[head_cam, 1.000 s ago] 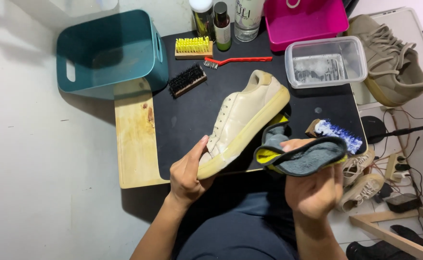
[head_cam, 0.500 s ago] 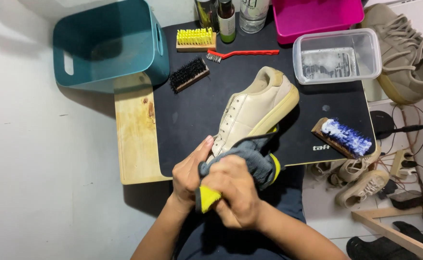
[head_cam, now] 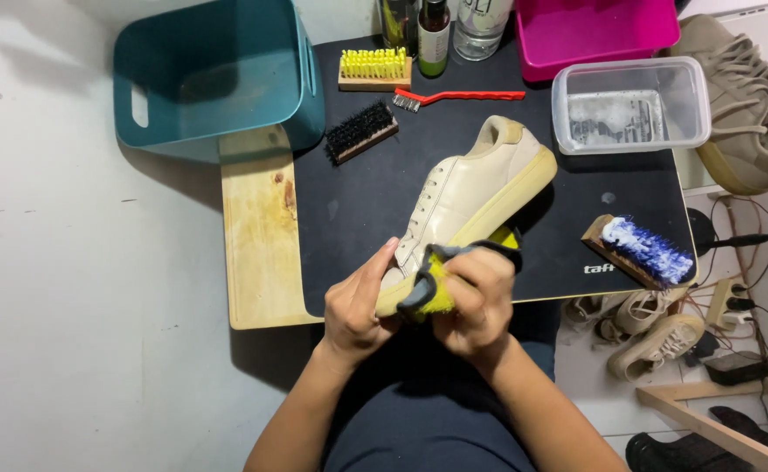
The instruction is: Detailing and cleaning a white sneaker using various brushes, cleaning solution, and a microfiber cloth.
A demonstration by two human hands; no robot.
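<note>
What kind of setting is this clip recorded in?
Probably a home shoe-cleaning station on a low board: a cream sneaker being wiped with a cloth, brushes such as the black brush, and a clear tub nearby.

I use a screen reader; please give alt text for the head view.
Left hand steadies a cream sneaker on a black mat while the right hand presses a grey-and-yellow cloth to its toe. Brushes and tubs lie around.

Teal bin (head_cam: pixel 214 74) sits top left, w/ pink tub (head_cam: pixel 598 31) and clear container (head_cam: pixel 633 105) top right. Yellow brush (head_cam: pixel 373 68), black brush (head_cam: pixel 360 131), red toothbrush (head_cam: pixel 458 96) & blue-bristle brush (head_cam: pixel 639 252) lie on black mat (head_cam: pixel 366 201).
</note>
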